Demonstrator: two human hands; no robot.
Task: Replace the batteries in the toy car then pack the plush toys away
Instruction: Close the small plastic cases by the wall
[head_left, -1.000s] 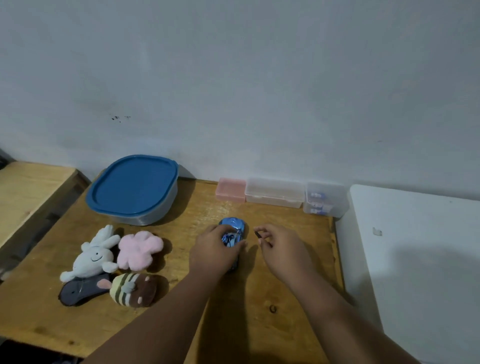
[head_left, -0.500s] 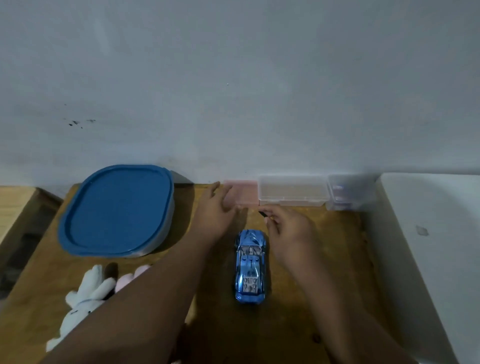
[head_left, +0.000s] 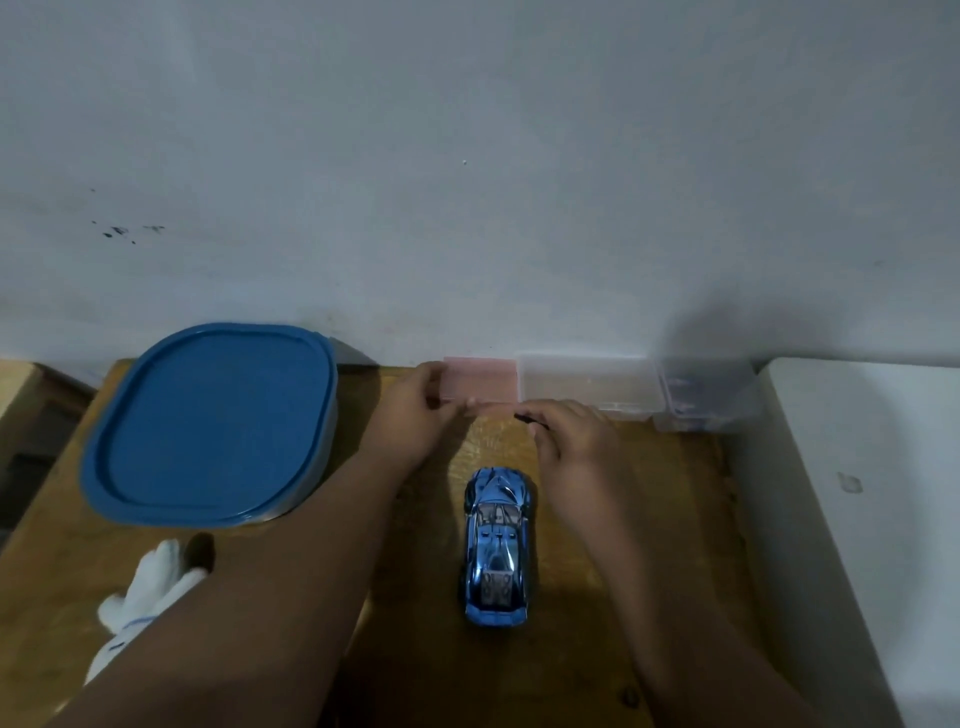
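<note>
Fingers (head_left: 524, 415) of right hand (head_left: 576, 441) pinch small dark item; left hand (head_left: 415, 410) grips pink case (head_left: 480, 376) at table (head_left: 597, 649) back edge. Toy car (head_left: 496, 545) mid-table, untouched. Risk: item slips when case opens.

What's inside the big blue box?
You can't see. The blue lid covers the whole box, so anything inside is hidden. The white plush lies outside it, on the table.

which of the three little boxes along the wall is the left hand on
The pink box, leftmost of the three. The left hand grips its left end; the clear box in the middle and the bluish box on the right are untouched.
</note>
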